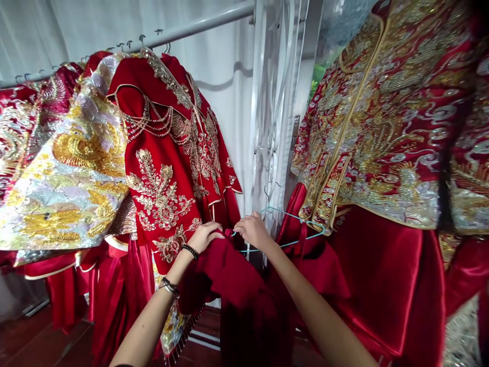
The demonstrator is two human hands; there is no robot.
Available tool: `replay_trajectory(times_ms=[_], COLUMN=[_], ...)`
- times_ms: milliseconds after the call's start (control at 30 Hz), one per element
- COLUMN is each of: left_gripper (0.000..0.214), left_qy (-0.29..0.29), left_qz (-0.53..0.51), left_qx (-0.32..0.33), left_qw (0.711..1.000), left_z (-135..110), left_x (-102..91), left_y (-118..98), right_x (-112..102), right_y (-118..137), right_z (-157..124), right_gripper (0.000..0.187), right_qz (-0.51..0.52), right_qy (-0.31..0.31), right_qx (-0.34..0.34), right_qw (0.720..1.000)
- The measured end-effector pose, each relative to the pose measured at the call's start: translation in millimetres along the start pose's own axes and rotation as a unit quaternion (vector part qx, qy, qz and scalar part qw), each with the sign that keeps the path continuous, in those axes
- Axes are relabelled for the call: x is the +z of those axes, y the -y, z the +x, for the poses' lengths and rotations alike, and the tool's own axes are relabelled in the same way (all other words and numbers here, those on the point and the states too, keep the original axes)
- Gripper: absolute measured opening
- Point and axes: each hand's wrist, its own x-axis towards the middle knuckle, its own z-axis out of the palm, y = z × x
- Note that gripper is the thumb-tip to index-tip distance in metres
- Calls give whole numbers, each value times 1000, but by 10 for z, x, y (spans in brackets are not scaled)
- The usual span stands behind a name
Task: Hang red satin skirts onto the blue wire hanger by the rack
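Head view: my left hand pinches the upper edge of a dark red garment, which hangs lengthwise below both hands. My right hand is closed at the left end of a light-blue hanger; whether it also grips cloth, I cannot tell. Hanger's long axis runs rightward, right hand nearer.

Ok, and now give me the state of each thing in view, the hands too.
Dark red garment: bunched at the top, draping down
Left hand: closed on that garment
Turquoise hanger: hook upward, one end held
Right hand: closed on that end
Rail: loaded with garments
Red jacket with scrolling gold flowers: hanging
Densely gold-embroidered jacket: hanging, support unseen
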Motion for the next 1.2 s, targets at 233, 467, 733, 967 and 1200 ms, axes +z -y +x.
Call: replay_trajectory(times_ms=[233, 467, 733, 967, 1200], left_gripper=[17, 16, 23, 62, 52], left_qy=[36, 32, -25, -94, -5], left_qz=[-36, -50, 12, -55, -48], left_qx=[51, 76, 67, -13, -118], left_qw=[997, 995, 997, 994, 992], left_z=[324, 378, 236, 160, 142], left_x=[91, 326, 502, 542, 421], left_y=[-160, -148, -108, 7, 44], right_x=[33, 36, 108, 58, 23], right_y=[11, -40, -131, -127, -189], right_z=[46, 24, -14, -104, -358], right_gripper=[16, 11, 15, 15, 19], right_qz=[-25, -47, -65, -41, -54], right_qy=[-5, -32, -74, -123, -192], right_qx=[29, 23, -39, -78, -43], right_qw=[999, 998, 994, 989, 979])
